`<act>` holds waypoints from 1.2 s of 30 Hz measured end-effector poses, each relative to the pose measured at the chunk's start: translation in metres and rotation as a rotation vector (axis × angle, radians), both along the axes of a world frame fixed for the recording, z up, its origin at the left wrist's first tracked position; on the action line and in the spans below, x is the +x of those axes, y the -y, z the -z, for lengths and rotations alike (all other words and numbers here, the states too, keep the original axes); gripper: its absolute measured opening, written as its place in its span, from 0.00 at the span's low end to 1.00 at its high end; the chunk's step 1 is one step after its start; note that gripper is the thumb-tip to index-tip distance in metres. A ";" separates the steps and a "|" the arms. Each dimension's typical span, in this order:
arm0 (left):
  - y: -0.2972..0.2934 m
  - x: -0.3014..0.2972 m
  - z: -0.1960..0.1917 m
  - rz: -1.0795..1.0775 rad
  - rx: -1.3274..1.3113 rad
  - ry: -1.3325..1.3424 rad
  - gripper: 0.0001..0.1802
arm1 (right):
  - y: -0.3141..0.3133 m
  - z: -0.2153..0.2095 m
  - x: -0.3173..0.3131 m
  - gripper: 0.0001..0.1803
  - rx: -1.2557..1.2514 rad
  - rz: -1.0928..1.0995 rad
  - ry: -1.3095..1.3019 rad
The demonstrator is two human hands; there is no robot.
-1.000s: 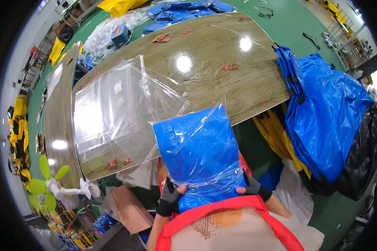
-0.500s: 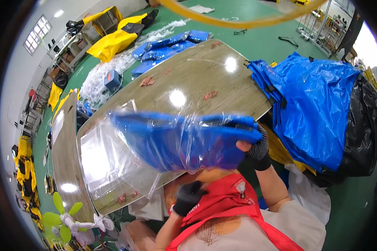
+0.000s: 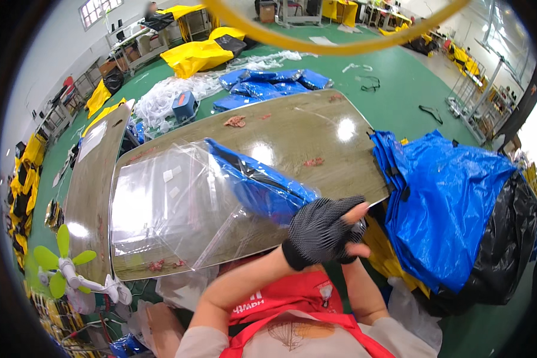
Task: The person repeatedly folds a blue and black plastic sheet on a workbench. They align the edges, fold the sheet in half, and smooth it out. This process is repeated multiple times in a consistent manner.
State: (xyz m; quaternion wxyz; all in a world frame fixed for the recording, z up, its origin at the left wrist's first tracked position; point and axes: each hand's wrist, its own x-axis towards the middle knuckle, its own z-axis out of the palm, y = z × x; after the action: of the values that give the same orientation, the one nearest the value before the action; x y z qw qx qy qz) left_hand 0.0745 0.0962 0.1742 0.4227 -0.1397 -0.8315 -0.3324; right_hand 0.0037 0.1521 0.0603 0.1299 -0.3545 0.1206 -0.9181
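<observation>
A folded blue tarp bundle with black trim lies slantwise on the table, partly inside a clear plastic bag. At the bundle's near right end, my left hand in a black-and-grey glove reaches across with fingers bent inward. Just behind it is my right hand, mostly covered by the left, so its grip is hidden. Bare fingertips show where the two hands meet. What lies between them I cannot make out.
The wood-patterned table carries more clear plastic sheets at left. Large blue tarps and black sheeting are heaped at right. Wrapped blue bundles lie on the floor beyond. A green-bladed fan stands near left.
The blue bundle has come down onto the table, tilting toward my right. My left hand has moved up and right from my body to meet my right hand. The head view has shifted.
</observation>
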 end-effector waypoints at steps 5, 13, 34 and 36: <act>0.036 0.034 0.074 -0.962 0.153 -0.353 0.52 | -0.051 -0.040 -0.048 0.22 0.897 0.603 -0.161; -0.014 0.014 0.166 -0.002 1.196 0.450 0.37 | -0.007 -0.085 -0.063 0.21 0.566 0.467 0.373; 0.069 0.046 -0.050 -0.028 0.648 -0.132 0.45 | -0.025 -0.121 -0.100 0.16 0.675 0.453 -0.283; 0.074 0.056 -0.041 -0.258 0.634 -0.094 0.38 | -0.017 -0.129 -0.087 0.15 0.767 0.334 0.001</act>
State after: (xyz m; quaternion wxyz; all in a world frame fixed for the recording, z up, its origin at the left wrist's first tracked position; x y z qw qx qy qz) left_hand 0.1305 0.0220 0.2148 0.5214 0.0900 -0.6773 -0.5112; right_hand -0.0829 0.1695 0.1896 0.1020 -0.2557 0.5097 -0.8151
